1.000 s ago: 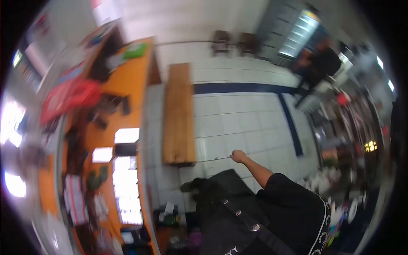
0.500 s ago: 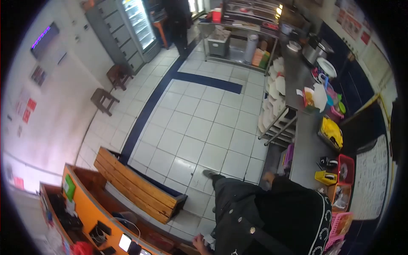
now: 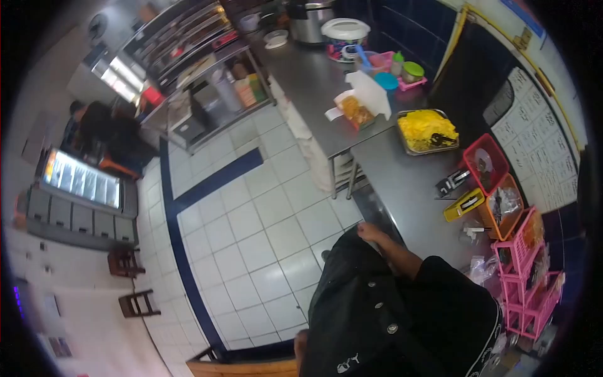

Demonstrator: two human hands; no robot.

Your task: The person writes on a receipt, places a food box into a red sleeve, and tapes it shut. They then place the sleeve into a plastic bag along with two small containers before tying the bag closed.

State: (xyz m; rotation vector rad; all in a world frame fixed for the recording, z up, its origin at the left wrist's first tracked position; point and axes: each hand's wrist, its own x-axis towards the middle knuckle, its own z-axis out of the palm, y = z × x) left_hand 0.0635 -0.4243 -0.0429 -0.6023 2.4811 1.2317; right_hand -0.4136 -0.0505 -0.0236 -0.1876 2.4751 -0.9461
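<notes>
My right hand (image 3: 369,233) hangs beside my black apron (image 3: 358,295), near the front edge of the steel counter (image 3: 402,195). Its fingers look curled closed, and no object shows in them. My left hand (image 3: 301,347) is low at the apron's other side, partly hidden and blurred, so its fingers cannot be made out. On the counter close to my right side are a tray of yellow food (image 3: 427,131), a black device (image 3: 452,183) and a yellow holder (image 3: 465,204). An open white box with food (image 3: 358,110) stands farther along.
Red basket (image 3: 487,160), orange basket (image 3: 502,204) and pink racks (image 3: 521,276) line the wall. Beyond are a rice cooker (image 3: 308,22), a steel shelf unit (image 3: 220,88), a lit fridge (image 3: 85,179) and stools (image 3: 139,303). A wooden bench (image 3: 251,367) is below; another person (image 3: 116,129) stands far off.
My view has swung right toward the counter, bringing the yellow food tray and baskets nearer the middle. The bench and orange desk have mostly left the view. My right arm shows more fully.
</notes>
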